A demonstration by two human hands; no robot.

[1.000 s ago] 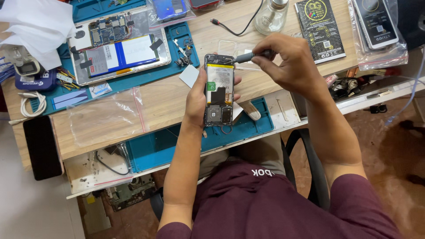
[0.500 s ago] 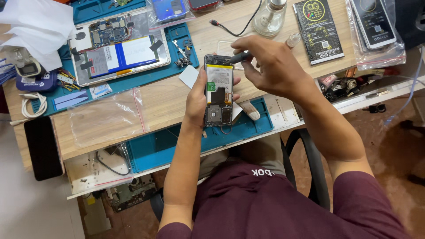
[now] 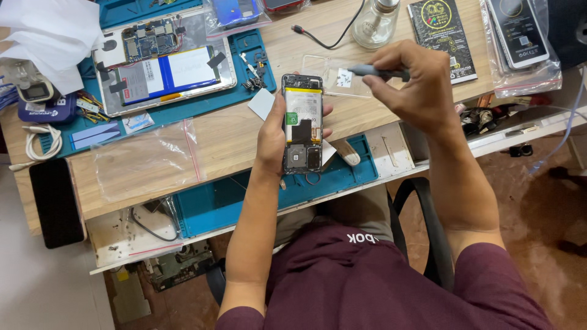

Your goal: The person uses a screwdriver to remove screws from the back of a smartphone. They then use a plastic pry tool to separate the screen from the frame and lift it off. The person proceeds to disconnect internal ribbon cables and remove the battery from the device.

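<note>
My left hand (image 3: 273, 131) grips an opened phone (image 3: 302, 124) by its edges, back cover off, with its battery and circuit boards showing. My right hand (image 3: 411, 82) is closed on a thin grey screwdriver (image 3: 374, 71), held level to the right of the phone's top. The tool's tip hangs over a clear phone case (image 3: 337, 76) on the wooden bench and is apart from the phone.
An opened tablet (image 3: 164, 59) lies on a teal mat (image 3: 241, 46) at the back left. A glass bottle (image 3: 375, 21), a black cable, a dark booklet (image 3: 445, 33) and bagged phones (image 3: 520, 36) sit at the back. An empty plastic bag (image 3: 147, 160) lies left; a black phone (image 3: 56, 203) hangs off the edge.
My right hand has drawn the screwdriver away from the phone's top, moving right. The phone in my left hand has stayed where it was.
</note>
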